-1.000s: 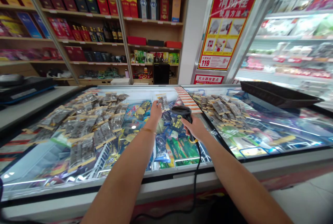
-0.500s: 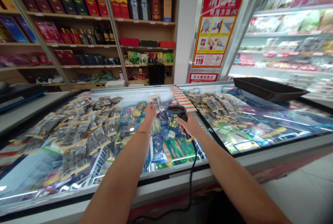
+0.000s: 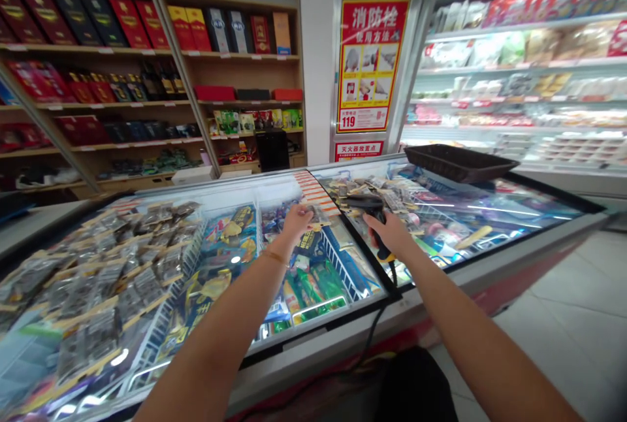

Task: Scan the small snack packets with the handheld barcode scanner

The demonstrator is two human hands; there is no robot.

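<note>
My left hand (image 3: 296, 223) pinches a small clear packet (image 3: 320, 215) with dark contents, held over the glass lid of the chest freezer (image 3: 313, 337). My right hand (image 3: 392, 234) is wrapped round the handle of a black barcode scanner (image 3: 366, 202). The scanner's head points left, and its cord hangs over the freezer's front edge. Many similar packets (image 3: 132, 259) lie spread over the left part of the glass. Another pile of packets (image 3: 399, 194) lies behind the scanner, partly hidden by it.
Below the glass are wire baskets (image 3: 337, 265) with bagged goods. A black tray (image 3: 458, 164) sits at the right back of the freezer. Behind stand shelves with boxes (image 3: 235, 94), a red fire-hydrant poster (image 3: 371, 63) and a lit refrigerated display (image 3: 514, 66).
The view has turned to the right. Both hands have moved right across the freezer, the scanner now over the right pile. The packet stays in my left hand and the scanner in my right.
</note>
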